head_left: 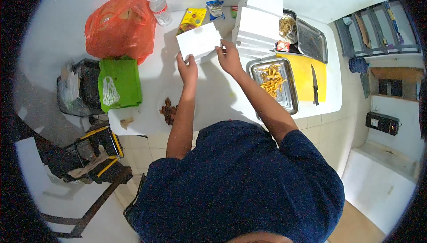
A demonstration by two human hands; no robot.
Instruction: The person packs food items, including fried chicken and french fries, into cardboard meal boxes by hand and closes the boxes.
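White box (199, 40) at twelve o'clock over the bench (213, 96); I pinch its seven-o'clock edge with my left hand (188, 67), its four-o'clock edge with my right hand (228, 57); step judged box handling, next move calling for even pressure.

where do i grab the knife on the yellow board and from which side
Probably best by the dark handle, coming from the person's near side of the table: the knife lies flat on the yellow board, handle end toward the person and blade pointing away. Closing fingers around the handle should keep them clear of the blade.
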